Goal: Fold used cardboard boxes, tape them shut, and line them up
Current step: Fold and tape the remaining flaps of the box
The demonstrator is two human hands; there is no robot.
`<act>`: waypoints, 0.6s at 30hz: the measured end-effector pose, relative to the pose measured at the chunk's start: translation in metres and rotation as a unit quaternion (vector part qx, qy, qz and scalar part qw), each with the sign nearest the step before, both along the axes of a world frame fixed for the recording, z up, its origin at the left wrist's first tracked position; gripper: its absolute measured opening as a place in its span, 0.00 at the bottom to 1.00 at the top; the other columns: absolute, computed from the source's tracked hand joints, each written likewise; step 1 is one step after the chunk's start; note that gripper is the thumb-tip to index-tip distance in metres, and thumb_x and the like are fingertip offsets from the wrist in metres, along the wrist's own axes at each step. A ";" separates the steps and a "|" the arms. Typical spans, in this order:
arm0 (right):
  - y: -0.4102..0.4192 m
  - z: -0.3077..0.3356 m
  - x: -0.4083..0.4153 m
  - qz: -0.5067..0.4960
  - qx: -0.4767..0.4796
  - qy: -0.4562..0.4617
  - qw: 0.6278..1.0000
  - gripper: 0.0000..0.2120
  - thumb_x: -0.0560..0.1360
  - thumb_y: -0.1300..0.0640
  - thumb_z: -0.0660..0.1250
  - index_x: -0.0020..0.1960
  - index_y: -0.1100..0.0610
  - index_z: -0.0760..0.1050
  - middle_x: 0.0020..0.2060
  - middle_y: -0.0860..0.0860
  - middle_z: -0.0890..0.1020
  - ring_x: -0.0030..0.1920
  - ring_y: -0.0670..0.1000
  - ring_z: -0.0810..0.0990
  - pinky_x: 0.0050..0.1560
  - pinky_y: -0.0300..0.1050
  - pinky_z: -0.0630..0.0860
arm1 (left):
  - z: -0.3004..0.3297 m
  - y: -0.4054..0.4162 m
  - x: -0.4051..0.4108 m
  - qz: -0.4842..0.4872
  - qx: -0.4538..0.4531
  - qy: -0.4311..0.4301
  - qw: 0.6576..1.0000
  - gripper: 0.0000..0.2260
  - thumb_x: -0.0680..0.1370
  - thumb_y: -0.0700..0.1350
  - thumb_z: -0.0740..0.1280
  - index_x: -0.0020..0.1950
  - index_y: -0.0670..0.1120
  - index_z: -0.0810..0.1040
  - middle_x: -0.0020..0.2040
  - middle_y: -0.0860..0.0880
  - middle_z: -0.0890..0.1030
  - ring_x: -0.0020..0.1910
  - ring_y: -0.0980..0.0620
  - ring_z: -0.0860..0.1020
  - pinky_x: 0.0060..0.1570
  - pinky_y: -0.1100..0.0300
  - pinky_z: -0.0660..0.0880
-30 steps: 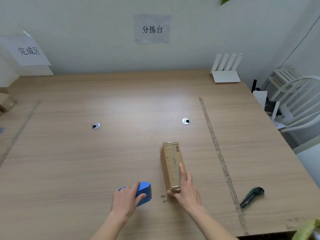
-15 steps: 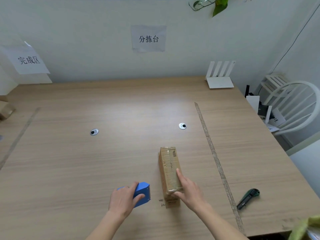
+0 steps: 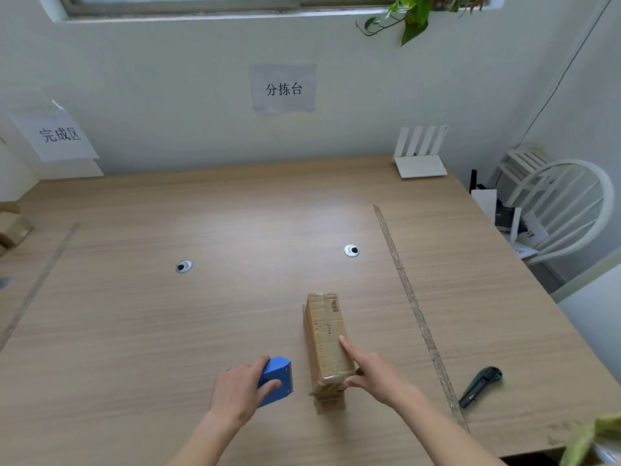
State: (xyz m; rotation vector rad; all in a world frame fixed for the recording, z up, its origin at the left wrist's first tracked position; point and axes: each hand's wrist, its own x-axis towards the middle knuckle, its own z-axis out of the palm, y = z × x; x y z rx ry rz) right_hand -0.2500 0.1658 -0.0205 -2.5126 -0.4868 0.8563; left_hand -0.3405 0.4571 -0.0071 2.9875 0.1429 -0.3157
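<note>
**One box, one dispenser, two hands at the table's near edge**

One wood-grain table (image 3: 168, 331) carries two round metal grommets (image 3: 183, 266) and one long worn tape strip (image 3: 408, 297) running from mid-table to the near edge. One white router (image 3: 421, 161) with four flat antennas sits at the far right corner. One narrow, creased cardboard box (image 3: 324, 334) stands lengthwise near the near edge; the right hand (image 3: 373, 375) grips its near end, index finger laid straight along the top. Left of it, the left hand (image 3: 240, 391) clasps one blue plastic tape dispenser (image 3: 277, 378). One green-black utility knife (image 3: 480, 386) lies right of the strip.
</note>
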 end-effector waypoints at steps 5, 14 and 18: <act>0.003 0.004 -0.004 -0.018 0.019 0.008 1.000 0.49 0.73 0.44 0.75 0.80 0.36 0.43 0.75 0.49 0.71 0.70 0.52 0.72 0.70 0.47 0.69 | 0.006 0.001 -0.001 -0.009 -0.005 0.000 1.000 0.21 0.79 0.68 0.56 0.69 0.60 0.66 0.52 0.55 0.83 0.48 0.52 0.80 0.39 0.56 0.64; 0.076 0.028 -0.030 -0.153 -0.113 -0.151 0.970 0.49 0.66 0.22 0.63 0.75 0.52 0.60 0.67 0.49 0.69 0.65 0.51 0.72 0.61 0.46 0.72 | 0.016 0.007 -0.004 -0.007 0.001 -0.005 1.000 0.22 0.78 0.68 0.56 0.69 0.60 0.67 0.52 0.54 0.83 0.50 0.51 0.80 0.40 0.55 0.66; 0.086 0.021 -0.031 -0.127 -0.143 -0.147 0.971 0.37 0.73 0.41 0.69 0.74 0.54 0.57 0.67 0.52 0.70 0.63 0.55 0.72 0.60 0.48 0.72 | 0.024 0.016 -0.007 -0.005 -0.011 -0.020 1.000 0.22 0.78 0.67 0.57 0.69 0.60 0.68 0.53 0.55 0.83 0.50 0.51 0.80 0.40 0.55 0.66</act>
